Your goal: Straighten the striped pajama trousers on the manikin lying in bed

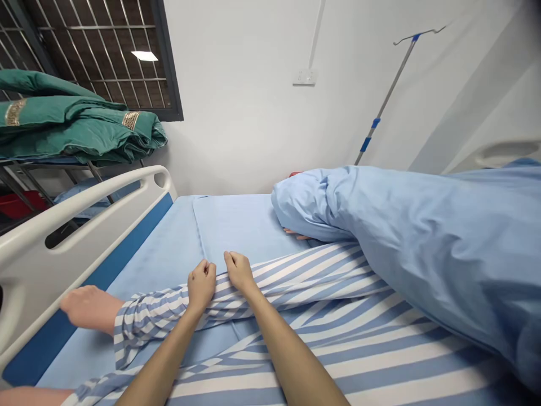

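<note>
A leg in blue-and-white striped trousers (291, 279) lies across the bed, its bare foot (91, 307) towards the footboard. My left hand (202, 286) is closed in a fist on this leg, around the shin. Just to its right, my right hand (239, 272) is also a fist, at the leg's far side near the knee. A small gap separates the two fists, and no object shows in either. The other striped leg (236, 372) lies nearer, partly behind my forearms. A light blue quilt (406, 225) covers the upper body, with fingertips (296, 233) showing below its edge.
A white and blue footboard (105, 225) closes the bed's left end. Behind it, folded green quilts (80, 127) lie on a metal-framed bed below a barred window (105, 51). A drip pole (386, 98) stands by the wall, near a socket (305, 77). Blue sheet (228, 217) covers the mattress.
</note>
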`<state>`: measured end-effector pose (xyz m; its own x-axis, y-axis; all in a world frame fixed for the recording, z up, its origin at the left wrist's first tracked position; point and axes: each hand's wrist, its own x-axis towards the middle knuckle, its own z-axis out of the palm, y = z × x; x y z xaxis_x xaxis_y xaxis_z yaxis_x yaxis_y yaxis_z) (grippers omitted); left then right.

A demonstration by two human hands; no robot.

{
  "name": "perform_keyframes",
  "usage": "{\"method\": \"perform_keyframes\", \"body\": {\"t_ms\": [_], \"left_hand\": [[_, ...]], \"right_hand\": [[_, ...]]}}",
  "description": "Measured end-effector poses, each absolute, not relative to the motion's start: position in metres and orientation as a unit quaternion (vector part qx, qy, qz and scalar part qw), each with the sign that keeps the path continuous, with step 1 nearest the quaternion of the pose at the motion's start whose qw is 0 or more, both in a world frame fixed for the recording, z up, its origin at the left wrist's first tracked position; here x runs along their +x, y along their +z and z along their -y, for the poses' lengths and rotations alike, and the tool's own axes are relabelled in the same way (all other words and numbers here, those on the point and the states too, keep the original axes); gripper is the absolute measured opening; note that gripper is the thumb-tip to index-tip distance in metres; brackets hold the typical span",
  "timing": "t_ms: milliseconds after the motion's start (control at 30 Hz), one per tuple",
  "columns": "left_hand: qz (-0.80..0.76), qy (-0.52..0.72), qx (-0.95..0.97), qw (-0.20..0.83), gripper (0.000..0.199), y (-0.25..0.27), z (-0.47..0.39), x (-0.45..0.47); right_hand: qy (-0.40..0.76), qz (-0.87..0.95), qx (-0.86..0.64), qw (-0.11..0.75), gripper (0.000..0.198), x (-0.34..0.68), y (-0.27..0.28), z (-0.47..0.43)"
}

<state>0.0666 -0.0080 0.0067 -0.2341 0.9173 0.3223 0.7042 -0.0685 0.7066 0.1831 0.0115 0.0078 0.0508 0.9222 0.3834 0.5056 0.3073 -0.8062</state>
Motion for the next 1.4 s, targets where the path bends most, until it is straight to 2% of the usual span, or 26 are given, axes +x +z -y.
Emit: {"method": "perform_keyframes", "body": {"t_ms": [267,467,600,767,833,1100,1233,1400], "left_hand": [[-0.708,0.306,0.626,0.113,0.026,0.013,0.003,0.079],[-0.692,0.312,0.640,0.121,0.029,0.017,-0.004,0.092],[-0.673,0.375,0.617,0.160,0.030,0.028,-0.013,0.101],[-0.619,0.534,0.490,0.302,0.023,0.039,-0.025,0.125],[-0.612,0.558,0.453,0.331,0.024,0.033,-0.024,0.134],[-0.641,0.480,0.560,0.214,0.031,0.012,-0.010,0.137],[-0.663,0.446,0.565,0.207,0.030,0.016,-0.011,0.136],[-0.673,0.407,0.586,0.192,0.028,0.017,-0.009,0.138]], "right_hand": [[0.213,0.626,-0.549,0.511,0.042,0.187,0.011,-0.011],[0.212,0.603,-0.559,0.529,0.041,0.187,0.010,-0.010],[0.236,0.583,-0.553,0.546,0.041,0.187,0.011,-0.010],[0.275,0.551,-0.530,0.584,0.041,0.189,0.013,-0.012],[0.294,0.530,-0.524,0.598,0.040,0.190,0.014,-0.013],[0.347,0.490,-0.491,0.631,0.036,0.194,0.007,-0.018],[0.352,0.504,-0.506,0.605,0.035,0.197,0.006,-0.021],[0.269,0.628,-0.551,0.479,0.038,0.217,0.039,-0.025]]}}
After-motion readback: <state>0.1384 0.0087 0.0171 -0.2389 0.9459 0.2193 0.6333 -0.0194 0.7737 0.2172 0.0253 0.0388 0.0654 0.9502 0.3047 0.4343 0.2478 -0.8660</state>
